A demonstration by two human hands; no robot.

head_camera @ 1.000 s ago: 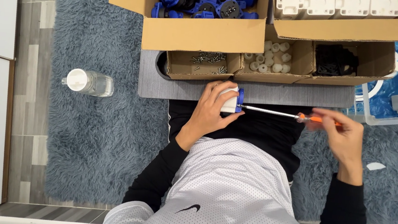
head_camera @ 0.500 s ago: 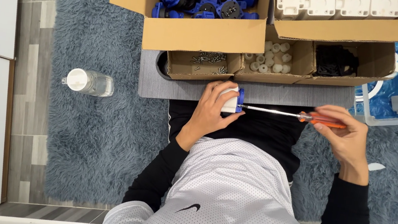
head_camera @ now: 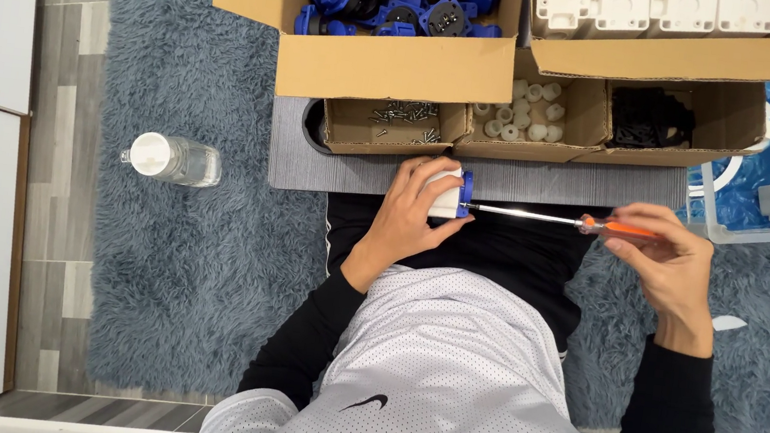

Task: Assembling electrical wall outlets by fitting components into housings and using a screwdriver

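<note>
Orange-handled screwdriver [head_camera: 599, 225] in our right hand [head_camera: 668, 266] meets the white-and-blue socket [head_camera: 449, 193] gripped by our left hand [head_camera: 410, 215]; we judge screwing half done.

Cardboard boxes [head_camera: 393, 71] block ahead; bottle [head_camera: 172, 159] left; rug [head_camera: 189, 300] open

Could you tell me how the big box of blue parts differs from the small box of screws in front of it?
The box of blue parts is far larger and deeper than the box of screws. The first is heaped with chunky blue plastic sockets, the second holds a thin scatter of small metal screws. The first lies farther from the left hand, the second just beyond it. Both are open brown cardboard.
</note>
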